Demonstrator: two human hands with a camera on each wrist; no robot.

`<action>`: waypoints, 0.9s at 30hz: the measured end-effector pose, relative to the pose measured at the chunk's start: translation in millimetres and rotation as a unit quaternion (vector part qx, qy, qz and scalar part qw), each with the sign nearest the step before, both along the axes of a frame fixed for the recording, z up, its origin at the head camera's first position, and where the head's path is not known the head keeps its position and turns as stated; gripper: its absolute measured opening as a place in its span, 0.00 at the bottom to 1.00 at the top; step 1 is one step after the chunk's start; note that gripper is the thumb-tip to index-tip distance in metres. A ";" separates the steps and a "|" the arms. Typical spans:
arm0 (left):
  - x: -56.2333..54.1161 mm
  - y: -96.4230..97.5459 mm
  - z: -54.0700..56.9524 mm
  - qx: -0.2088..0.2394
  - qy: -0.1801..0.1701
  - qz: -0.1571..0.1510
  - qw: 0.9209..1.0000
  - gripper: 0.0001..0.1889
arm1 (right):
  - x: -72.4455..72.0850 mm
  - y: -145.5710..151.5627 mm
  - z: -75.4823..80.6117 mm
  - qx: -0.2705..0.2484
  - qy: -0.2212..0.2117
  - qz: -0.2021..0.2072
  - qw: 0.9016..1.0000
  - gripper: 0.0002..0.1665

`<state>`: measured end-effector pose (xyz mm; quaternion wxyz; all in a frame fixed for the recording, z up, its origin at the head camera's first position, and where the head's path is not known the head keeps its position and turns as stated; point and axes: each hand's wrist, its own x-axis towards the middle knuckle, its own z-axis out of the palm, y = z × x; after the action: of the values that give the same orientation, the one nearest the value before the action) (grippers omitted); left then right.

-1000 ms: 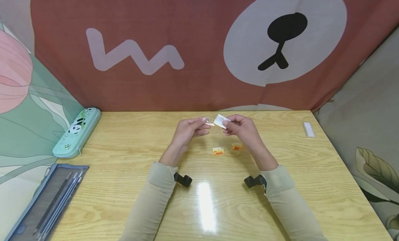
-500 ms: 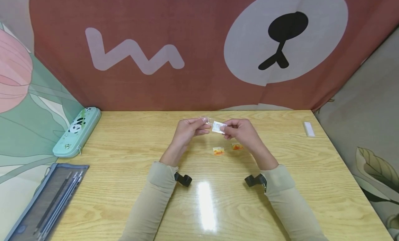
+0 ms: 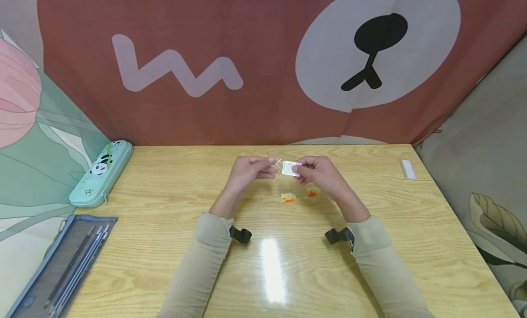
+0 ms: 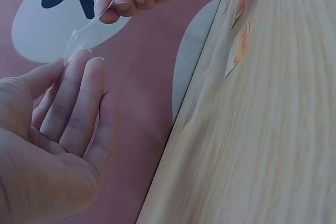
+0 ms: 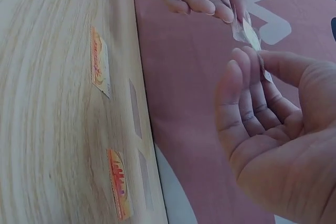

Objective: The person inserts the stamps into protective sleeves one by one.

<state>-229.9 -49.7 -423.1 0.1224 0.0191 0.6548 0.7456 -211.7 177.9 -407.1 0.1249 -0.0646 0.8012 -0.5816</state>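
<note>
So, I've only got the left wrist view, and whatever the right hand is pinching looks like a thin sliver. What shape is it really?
Observer: In the head view, the right hand pinches a small white piece that looks rectangular.
Visitor: Oh! And what's in the far left corner of the table? I can't see that.
Observer: A mint-green case with a panda on it.
Visitor: Cute! Anything toward the far right corner?
Observer: Yes, a small white block lies near the right edge.

Head view bright, white glare streak [image 3: 273,270] on table [image 3: 164,190]; wrist views dimmer (slightly hazy, too).
</note>
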 end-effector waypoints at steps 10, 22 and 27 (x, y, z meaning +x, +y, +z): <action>-0.4 0.3 0.7 0.016 -0.026 -0.007 1.000 0.17 | -0.9 -0.4 0.1 -0.043 0.012 -0.030 0.999 0.16; 0.8 0.9 3.2 0.035 -0.029 -0.017 0.999 0.16 | -3.6 -0.2 -1.2 -0.089 -0.008 -0.059 0.994 0.17; 1.0 1.3 4.9 0.033 -0.025 -0.020 0.999 0.18 | -1.9 -0.7 1.7 -0.106 -0.012 -0.059 0.992 0.18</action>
<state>-228.9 -48.3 -418.2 0.1526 0.0178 0.6264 0.7642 -213.6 177.1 -405.5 0.0919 -0.0233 0.7357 -0.6706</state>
